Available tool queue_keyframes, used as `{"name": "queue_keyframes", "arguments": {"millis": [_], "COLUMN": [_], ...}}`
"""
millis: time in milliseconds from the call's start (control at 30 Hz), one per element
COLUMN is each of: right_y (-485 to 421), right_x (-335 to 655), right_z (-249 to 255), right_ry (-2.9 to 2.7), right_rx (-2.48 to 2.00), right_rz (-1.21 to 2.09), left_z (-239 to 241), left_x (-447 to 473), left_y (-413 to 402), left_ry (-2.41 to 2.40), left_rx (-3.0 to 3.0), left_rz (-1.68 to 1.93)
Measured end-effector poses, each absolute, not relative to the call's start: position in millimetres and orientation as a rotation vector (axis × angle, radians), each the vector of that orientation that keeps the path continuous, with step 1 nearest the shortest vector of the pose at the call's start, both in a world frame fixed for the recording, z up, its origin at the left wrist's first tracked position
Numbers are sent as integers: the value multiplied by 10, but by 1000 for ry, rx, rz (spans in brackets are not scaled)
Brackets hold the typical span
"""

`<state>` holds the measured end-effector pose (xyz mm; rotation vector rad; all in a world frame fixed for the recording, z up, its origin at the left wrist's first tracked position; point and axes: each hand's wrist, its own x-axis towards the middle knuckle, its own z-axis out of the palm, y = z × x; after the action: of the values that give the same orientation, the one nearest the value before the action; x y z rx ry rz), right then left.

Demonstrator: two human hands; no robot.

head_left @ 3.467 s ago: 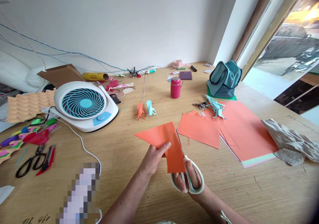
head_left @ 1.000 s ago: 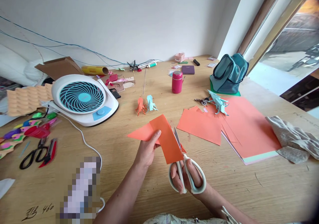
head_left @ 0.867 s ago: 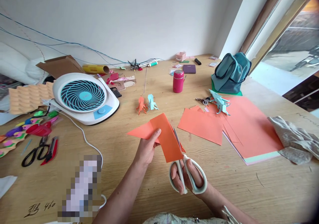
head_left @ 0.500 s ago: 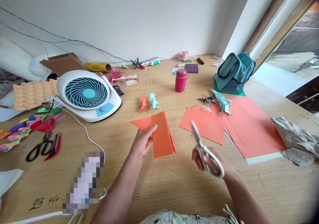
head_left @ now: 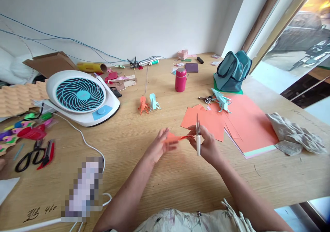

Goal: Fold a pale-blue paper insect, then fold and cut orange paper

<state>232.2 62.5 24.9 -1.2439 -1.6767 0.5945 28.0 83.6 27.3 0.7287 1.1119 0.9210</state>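
Edge-on above the table, a folded sheet of orange paper (head_left: 172, 137) spans the space between my two hands, partly blurred. My left hand (head_left: 160, 145) has its thumb and fingers around the paper's left part; the fingers are smeared by motion. With thumb and fingertips, my right hand (head_left: 206, 142) pinches the paper's right end. That same hand also carries white-handled scissors (head_left: 198, 141), blades pointing away from me. Beyond my hands stand an orange folded-paper figure (head_left: 143, 105) and a light-blue folded-paper figure (head_left: 154, 102).
Cut orange sheets (head_left: 189, 117) lie past my right hand, beside a larger stack of paper (head_left: 252, 122) and a light-blue paper insect (head_left: 221, 100). A pink flask (head_left: 180, 80) stands behind. At left are a white fan (head_left: 79, 96), black-handled scissors (head_left: 29, 158) and a red cutter (head_left: 47, 154).
My right hand has come left with the scissors and taken hold of the orange paper. The paper has turned from facing me to edge-on. My view has shifted slightly to the right.
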Motion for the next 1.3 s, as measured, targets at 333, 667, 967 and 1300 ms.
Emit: {"name": "queue_keyframes", "arguments": {"millis": [333,667,967,1300], "right_y": [608,576,542,524], "right_x": [2350,2271,2188,2318], "right_z": [204,194,159,179], "right_ry": [-1448,-1435,-1442,-1481], "right_rx": [-1273,-1331,-1307,-1160], "right_rz": [1057,1061,1097,1169], "left_z": [336,369,310,246], "left_x": [303,356,351,151], "left_y": [774,703,780,920], "left_ry": [1078,1193,1037,901], "left_rx": [1354,1339,1218,750], "left_rz": [1174,1305,1231,1230]}}
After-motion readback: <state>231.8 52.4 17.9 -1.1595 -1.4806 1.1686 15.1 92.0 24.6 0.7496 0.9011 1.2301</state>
